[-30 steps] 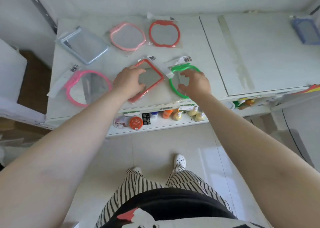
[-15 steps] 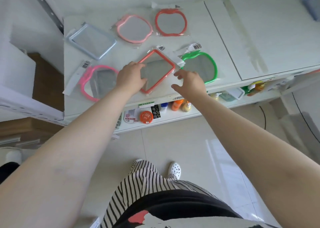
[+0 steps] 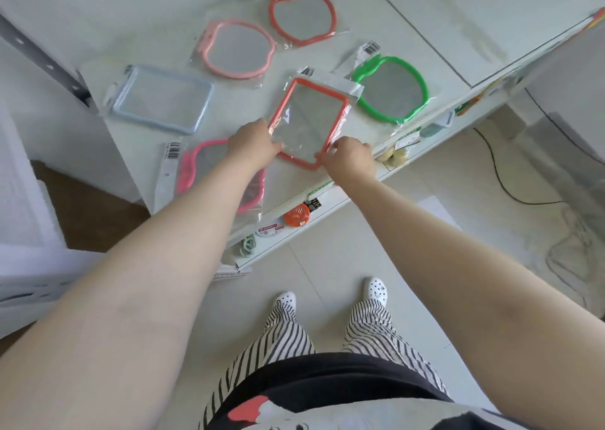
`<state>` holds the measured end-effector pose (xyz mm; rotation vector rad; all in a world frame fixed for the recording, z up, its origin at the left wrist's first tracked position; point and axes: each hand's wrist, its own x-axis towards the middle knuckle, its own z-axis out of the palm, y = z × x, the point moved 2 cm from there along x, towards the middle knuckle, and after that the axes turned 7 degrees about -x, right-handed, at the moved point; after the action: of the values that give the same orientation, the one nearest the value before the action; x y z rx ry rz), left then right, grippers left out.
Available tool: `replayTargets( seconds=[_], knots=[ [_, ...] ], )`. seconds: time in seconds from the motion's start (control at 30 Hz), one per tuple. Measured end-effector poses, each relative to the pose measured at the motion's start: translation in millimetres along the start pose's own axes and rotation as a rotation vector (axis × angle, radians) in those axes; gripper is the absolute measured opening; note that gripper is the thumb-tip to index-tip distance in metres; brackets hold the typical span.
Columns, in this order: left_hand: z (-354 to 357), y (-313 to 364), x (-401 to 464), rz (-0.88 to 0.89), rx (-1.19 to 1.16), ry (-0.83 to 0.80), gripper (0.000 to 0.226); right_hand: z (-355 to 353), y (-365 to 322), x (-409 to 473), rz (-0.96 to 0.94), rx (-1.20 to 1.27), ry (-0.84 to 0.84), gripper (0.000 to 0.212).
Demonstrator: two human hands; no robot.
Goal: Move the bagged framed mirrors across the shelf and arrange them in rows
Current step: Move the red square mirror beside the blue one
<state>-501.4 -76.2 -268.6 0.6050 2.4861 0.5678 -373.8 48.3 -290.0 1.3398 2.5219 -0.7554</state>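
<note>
red rectangular plastic-framed mirror in clear bag (image 3: 307, 123): near front edge of white shelf (image 3: 438, 20); left hand (image 3: 252, 148) and right hand (image 3: 348, 161) fingers grip its near corners.

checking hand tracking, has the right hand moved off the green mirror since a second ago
Yes. The right hand left the green mirror and went leftward to the near corner of the red rectangular mirror, which lies beside the green one.
</note>
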Motion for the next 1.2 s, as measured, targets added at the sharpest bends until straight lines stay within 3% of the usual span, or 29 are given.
replayTargets(
  seconds=[0.17,0.3,0.4,0.5,0.57,0.7,0.87,1.13,1.2],
  knots=[
    [-7,4,3,-0.015,-0.032,0.112,0.028,10,-8,-1,0.159,0.349,0.012,0.029],
    [-16,23,-1,-0.057,-0.24,0.254,0.025,-6,-11,-13,0.2,0.647,-0.012,0.046],
    [-17,41,-2,-0.019,-0.443,0.234,0.03,-21,-1,-24,0.22,0.843,0.02,0.052],
    [-14,58,-4,-0.029,-0.638,0.198,0.034,-37,13,-31,0.205,0.956,0.097,0.038],
    [-11,70,-9,-0.029,-0.742,0.173,0.034,-50,23,-33,0.146,0.982,0.153,0.031],
    [1,101,-27,0.008,-0.859,0.059,0.031,-77,50,-38,0.113,1.055,0.154,0.05],
    [28,142,-42,0.0,-0.936,-0.049,0.021,-114,100,-40,0.117,1.025,0.178,0.055],
    [95,220,-60,-0.039,-0.913,-0.046,0.018,-163,199,-36,0.182,0.977,0.16,0.019],
    [114,242,-63,-0.037,-0.913,-0.05,0.02,-175,227,-30,0.206,0.941,0.168,0.018]
  ],
)
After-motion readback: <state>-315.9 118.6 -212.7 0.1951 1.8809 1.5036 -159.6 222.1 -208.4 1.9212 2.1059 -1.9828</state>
